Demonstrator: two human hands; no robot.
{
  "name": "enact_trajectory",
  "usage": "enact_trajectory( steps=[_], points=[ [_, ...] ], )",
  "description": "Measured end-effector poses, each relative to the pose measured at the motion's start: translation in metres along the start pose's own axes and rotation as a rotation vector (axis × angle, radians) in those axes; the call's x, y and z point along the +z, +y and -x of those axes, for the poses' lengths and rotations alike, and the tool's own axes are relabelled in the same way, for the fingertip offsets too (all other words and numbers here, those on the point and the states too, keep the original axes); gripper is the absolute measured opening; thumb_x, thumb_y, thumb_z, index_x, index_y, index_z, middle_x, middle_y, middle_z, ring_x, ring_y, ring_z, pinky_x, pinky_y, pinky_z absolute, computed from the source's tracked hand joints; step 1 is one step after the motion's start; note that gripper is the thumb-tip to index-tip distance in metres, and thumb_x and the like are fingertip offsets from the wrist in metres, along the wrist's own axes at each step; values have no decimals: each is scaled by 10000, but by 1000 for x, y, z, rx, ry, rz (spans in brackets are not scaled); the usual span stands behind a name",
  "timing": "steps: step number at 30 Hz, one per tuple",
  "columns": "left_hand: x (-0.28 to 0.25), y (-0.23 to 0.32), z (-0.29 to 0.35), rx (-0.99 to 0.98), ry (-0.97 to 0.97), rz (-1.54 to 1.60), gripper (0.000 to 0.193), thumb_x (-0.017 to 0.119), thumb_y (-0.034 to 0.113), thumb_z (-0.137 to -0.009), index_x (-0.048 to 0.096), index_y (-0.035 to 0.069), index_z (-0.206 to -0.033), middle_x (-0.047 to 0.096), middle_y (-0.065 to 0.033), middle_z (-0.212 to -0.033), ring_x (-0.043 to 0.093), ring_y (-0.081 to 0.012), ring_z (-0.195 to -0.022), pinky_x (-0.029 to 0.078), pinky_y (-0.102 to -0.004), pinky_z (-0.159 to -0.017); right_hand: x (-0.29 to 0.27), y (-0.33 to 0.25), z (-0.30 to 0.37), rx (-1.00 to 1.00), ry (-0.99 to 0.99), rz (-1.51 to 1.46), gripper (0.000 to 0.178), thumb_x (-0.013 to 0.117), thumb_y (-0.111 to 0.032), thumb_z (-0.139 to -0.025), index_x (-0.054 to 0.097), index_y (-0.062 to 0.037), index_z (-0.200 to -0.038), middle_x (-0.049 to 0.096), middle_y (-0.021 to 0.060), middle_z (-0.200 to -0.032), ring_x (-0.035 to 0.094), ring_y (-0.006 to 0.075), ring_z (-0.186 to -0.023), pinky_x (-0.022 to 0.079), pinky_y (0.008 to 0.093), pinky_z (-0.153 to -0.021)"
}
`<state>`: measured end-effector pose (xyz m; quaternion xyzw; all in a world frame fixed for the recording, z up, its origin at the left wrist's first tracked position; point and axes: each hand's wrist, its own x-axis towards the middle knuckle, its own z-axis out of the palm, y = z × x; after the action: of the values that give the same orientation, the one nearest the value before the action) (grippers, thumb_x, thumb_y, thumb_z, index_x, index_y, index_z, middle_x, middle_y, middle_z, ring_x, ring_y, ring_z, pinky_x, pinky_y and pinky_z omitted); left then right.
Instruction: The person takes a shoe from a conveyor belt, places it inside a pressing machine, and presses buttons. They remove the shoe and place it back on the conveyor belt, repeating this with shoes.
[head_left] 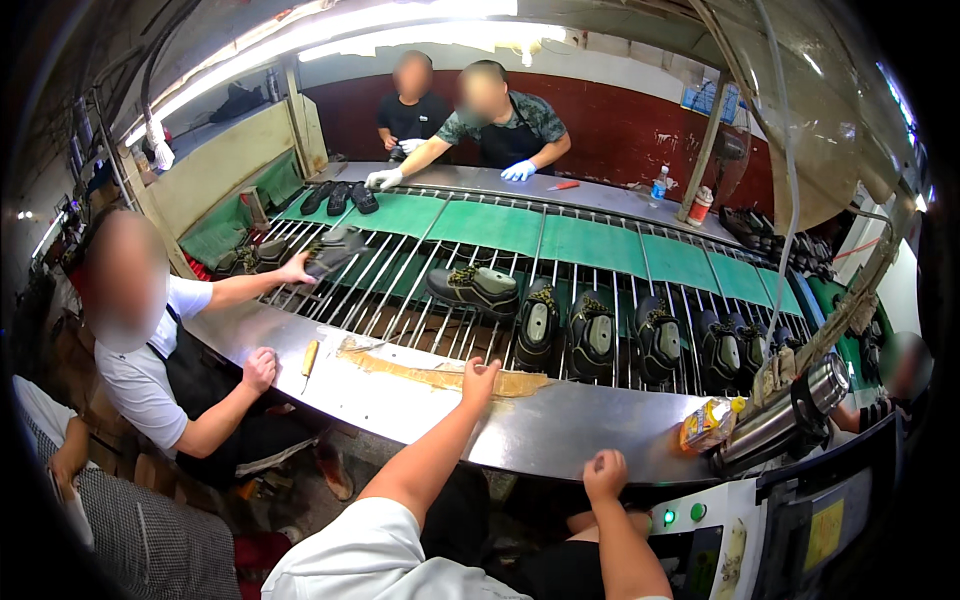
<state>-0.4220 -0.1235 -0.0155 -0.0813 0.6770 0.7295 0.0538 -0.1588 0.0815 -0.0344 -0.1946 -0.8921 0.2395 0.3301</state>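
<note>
My left hand (481, 379) is raised over the near metal ledge, at the right part of a strip of brown tape (425, 376). Its fingers are loosely bent and partly apart, with nothing visible in them. Further right, at the ledge's front edge, my right hand (605, 474) is curled closed, and no object shows in it. Beyond my left hand, a black shoe (474, 290) lies sideways on the metal-rod conveyor (385, 310). Several more shoes stand in a row to its right, among them a black shoe with a grey insole (537, 326).
At left, a person (150, 330) holds a dark shoe (333, 252) over the rods; a yellow-handled tool (310, 358) lies nearby. Two people stand across, one wearing gloves (520, 170). A drink bottle (710, 425) and steel thermos (785, 415) are at right, near a machine panel (705, 535).
</note>
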Motion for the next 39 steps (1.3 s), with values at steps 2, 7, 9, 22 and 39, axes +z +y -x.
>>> enact_trajectory(
  steps=[2,7,9,22,39],
  points=[
    [10,21,-32,-124,50,71,774,725,415,-774,392,-49,-1297,521,-189,-1219,523,-246,-1076,415,-343,-922,24,-23,-27,87,-151,14,76,597,-139,-704,545,-83,-701,586,129,-716,573,352,-714,451,451,-628],
    [31,52,-126,-341,82,358,894,756,426,-699,386,-111,-1311,472,-229,-1323,501,-290,-1177,396,-390,-995,65,-44,-46,296,-288,304,206,570,-296,-772,578,-99,-713,627,137,-656,605,370,-620,462,476,-586],
    [31,53,-181,-301,386,364,960,790,459,-622,398,-74,-1318,443,-231,-1361,497,-323,-1196,397,-416,-1019,68,-50,-52,274,-302,276,215,574,-298,-766,565,-101,-681,611,132,-617,593,361,-580,455,482,-561],
    [98,92,-222,-549,505,67,1206,831,313,-632,-28,53,-1438,394,-271,-1348,485,-372,-1164,434,-424,-965,67,-48,-48,305,-209,235,186,607,-276,-715,547,-121,-633,576,108,-552,567,357,-526,438,473,-510],
    [-146,8,-10,-249,-322,817,409,464,130,-809,504,-4,-1193,580,-139,-1175,554,-317,-1114,411,-490,-1022,62,-65,-44,363,-336,187,220,594,-319,-756,622,-102,-740,650,133,-708,631,342,-705,487,457,-650]
  ],
)
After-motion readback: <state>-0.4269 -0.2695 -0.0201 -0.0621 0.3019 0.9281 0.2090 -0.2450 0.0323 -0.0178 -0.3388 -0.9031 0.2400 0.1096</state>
